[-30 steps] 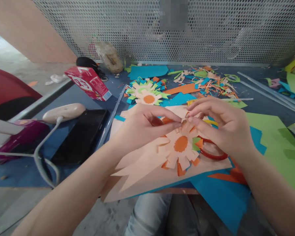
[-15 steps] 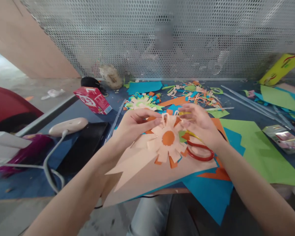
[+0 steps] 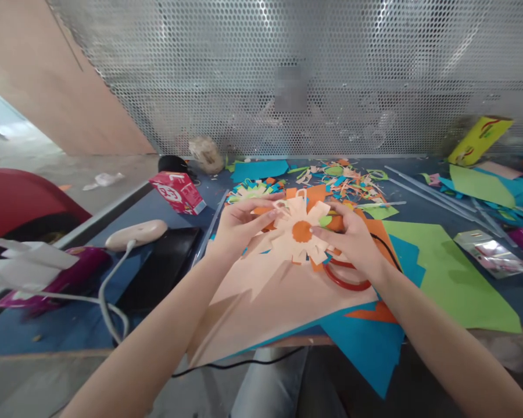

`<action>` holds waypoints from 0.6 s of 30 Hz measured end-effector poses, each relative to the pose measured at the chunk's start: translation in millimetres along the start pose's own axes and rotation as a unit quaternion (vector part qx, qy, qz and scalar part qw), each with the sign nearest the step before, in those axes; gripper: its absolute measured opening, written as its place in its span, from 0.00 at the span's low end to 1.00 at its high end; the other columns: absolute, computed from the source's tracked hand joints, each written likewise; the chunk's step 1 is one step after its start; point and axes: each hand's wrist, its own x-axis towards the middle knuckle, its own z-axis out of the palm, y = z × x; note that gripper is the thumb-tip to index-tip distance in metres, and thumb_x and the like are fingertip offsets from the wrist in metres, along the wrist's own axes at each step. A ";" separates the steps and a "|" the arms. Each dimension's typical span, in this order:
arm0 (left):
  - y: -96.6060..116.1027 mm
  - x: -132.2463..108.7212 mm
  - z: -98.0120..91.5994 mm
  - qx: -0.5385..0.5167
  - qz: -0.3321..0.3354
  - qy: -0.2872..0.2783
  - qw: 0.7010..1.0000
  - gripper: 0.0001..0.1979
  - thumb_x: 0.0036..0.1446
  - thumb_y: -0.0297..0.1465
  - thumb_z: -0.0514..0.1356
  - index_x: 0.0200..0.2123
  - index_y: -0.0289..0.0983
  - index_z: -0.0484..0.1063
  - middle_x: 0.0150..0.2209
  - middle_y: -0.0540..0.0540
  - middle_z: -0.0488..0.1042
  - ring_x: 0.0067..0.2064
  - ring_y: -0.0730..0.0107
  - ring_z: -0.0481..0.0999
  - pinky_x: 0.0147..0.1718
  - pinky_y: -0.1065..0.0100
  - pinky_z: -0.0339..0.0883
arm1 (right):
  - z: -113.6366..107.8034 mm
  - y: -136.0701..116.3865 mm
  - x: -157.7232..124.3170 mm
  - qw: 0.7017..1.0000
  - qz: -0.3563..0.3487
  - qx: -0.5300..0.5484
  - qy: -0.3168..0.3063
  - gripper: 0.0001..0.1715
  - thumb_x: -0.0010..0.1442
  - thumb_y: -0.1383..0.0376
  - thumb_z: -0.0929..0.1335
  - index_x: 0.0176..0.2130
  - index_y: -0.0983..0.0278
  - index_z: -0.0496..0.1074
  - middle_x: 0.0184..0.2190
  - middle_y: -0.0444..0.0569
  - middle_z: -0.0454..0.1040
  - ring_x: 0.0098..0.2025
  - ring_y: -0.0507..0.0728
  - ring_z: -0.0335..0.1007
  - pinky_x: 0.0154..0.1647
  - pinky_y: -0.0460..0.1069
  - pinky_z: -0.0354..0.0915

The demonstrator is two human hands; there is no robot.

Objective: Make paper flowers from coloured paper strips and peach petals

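Note:
A peach paper flower (image 3: 294,223) with an orange round centre is held up between my two hands. My left hand (image 3: 246,223) pinches its petals at the left edge. On the other side, my right hand (image 3: 348,232) grips the flower, its thumb beside the orange centre. One upper petal is curled into a loop. Below my right hand show the red handles of scissors (image 3: 346,278), partly covered. Large peach paper (image 3: 253,310) lies under the flower, over blue paper (image 3: 370,342). Behind my left hand sits another fringed paper flower (image 3: 253,190) in green and peach.
Coloured paper scraps (image 3: 344,180) are strewn along the back by a perforated metal panel (image 3: 226,75). Green sheets (image 3: 448,273) and clear sticks (image 3: 431,191) lie right. On the left are a red box (image 3: 177,191), a black tablet-like object (image 3: 161,267) and a corded white device (image 3: 137,233).
The flower has tilted back and risen slightly. My right hand has closed from loosely spread fingers beside the loops to a grip near the flower's centre. The camera view has shifted a little.

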 end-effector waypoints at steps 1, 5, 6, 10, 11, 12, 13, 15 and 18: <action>2.1 -1.0 0.5 0.001 0.005 -0.006 1.000 0.07 0.40 0.33 0.68 0.25 0.39 0.76 0.41 0.43 0.77 0.43 0.63 0.76 0.28 0.70 0.72 | -0.2 -0.2 -0.3 1.000 -0.008 -0.011 0.011 0.28 0.44 0.60 0.72 0.45 0.61 0.66 0.40 0.48 0.74 0.38 0.56 0.72 0.37 0.52 0.70; 8.9 -4.6 1.8 0.032 0.038 -0.011 0.999 0.05 0.40 0.31 0.67 0.25 0.39 0.77 0.45 0.42 0.75 0.50 0.58 0.72 0.39 0.63 0.72 | -1.1 -1.0 -2.2 0.994 -0.053 -0.080 0.044 0.24 0.45 0.59 0.72 0.42 0.62 0.68 0.42 0.48 0.73 0.41 0.57 0.71 0.39 0.52 0.69; 9.5 -5.3 1.7 0.036 0.044 -0.011 0.998 0.05 0.40 0.31 0.67 0.25 0.39 0.77 0.45 0.42 0.75 0.50 0.57 0.72 0.42 0.61 0.71 | -1.1 -1.2 -2.7 0.993 -0.058 -0.090 0.049 0.25 0.45 0.58 0.72 0.43 0.62 0.68 0.41 0.48 0.73 0.41 0.57 0.71 0.40 0.53 0.69; 8.4 -7.1 -0.1 0.038 0.052 0.001 0.998 0.05 0.41 0.31 0.67 0.26 0.39 0.77 0.46 0.43 0.74 0.51 0.57 0.71 0.43 0.59 0.70 | -0.1 -1.2 -3.6 0.993 -0.046 -0.097 0.048 0.26 0.45 0.58 0.72 0.44 0.62 0.67 0.39 0.48 0.73 0.39 0.57 0.71 0.38 0.52 0.69; 7.8 -7.3 -0.6 0.037 0.056 0.009 0.998 0.04 0.41 0.31 0.67 0.26 0.39 0.77 0.47 0.43 0.74 0.51 0.57 0.71 0.43 0.60 0.70 | 0.2 -1.0 -3.5 0.993 -0.041 -0.096 0.048 0.27 0.45 0.58 0.72 0.44 0.62 0.67 0.39 0.48 0.73 0.38 0.56 0.71 0.37 0.52 0.69; 7.4 -7.5 -0.9 0.037 0.062 0.016 0.997 0.04 0.41 0.30 0.67 0.26 0.39 0.78 0.47 0.43 0.73 0.51 0.57 0.71 0.43 0.60 0.70 | 0.4 -0.7 -3.4 0.994 -0.038 -0.095 0.048 0.27 0.45 0.58 0.72 0.45 0.62 0.67 0.40 0.48 0.73 0.38 0.56 0.71 0.36 0.52 0.69; 7.3 -7.7 -0.9 0.037 0.067 0.022 0.997 0.04 0.41 0.30 0.67 0.26 0.39 0.78 0.46 0.43 0.73 0.50 0.58 0.71 0.43 0.60 0.70 | 0.5 -0.4 -3.2 0.994 -0.037 -0.095 0.048 0.27 0.45 0.58 0.72 0.45 0.62 0.67 0.40 0.48 0.73 0.38 0.56 0.71 0.36 0.52 0.69; 7.8 -8.2 -0.3 0.041 0.071 0.033 0.996 0.04 0.41 0.30 0.67 0.25 0.39 0.78 0.46 0.44 0.73 0.49 0.59 0.72 0.44 0.60 0.70 | 0.3 0.5 -2.7 0.993 -0.035 -0.100 0.048 0.27 0.45 0.57 0.72 0.45 0.61 0.67 0.39 0.48 0.73 0.38 0.57 0.71 0.36 0.53 0.69; 9.0 -9.0 1.2 0.045 0.072 0.048 0.995 0.04 0.41 0.30 0.67 0.25 0.39 0.78 0.45 0.44 0.74 0.48 0.61 0.73 0.46 0.60 0.69 | -0.3 2.1 -1.8 0.990 -0.041 -0.122 0.060 0.26 0.45 0.56 0.72 0.44 0.61 0.68 0.40 0.48 0.73 0.39 0.57 0.71 0.38 0.54 0.69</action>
